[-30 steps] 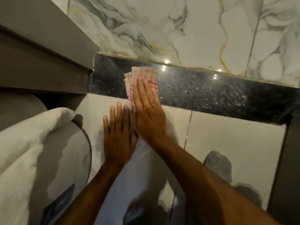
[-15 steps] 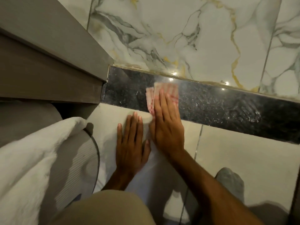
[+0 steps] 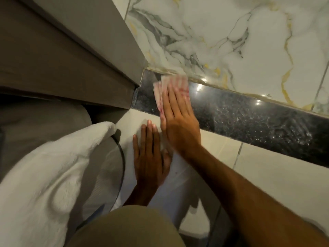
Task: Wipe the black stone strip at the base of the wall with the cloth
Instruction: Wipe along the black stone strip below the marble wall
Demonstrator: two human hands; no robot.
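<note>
From the head view, a folded pink-and-white cloth (image 3: pixel 173 88) is pressed flat under the right hand (image 3: pixel 178 120), fingers spread rather than curled into any grip, against the black stone strip (image 3: pixel 249 120) near its left end, while the left hand (image 3: pixel 149 157) is laid open on the floor tile (image 3: pixel 267 166).

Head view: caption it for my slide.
Right hand presses a pink cloth flat against the black stone strip; left hand braces below.

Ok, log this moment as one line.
stage: wiping | right hand flat, pressing cloth on black stone strip near its left end | left hand flat on floor tile
</note>
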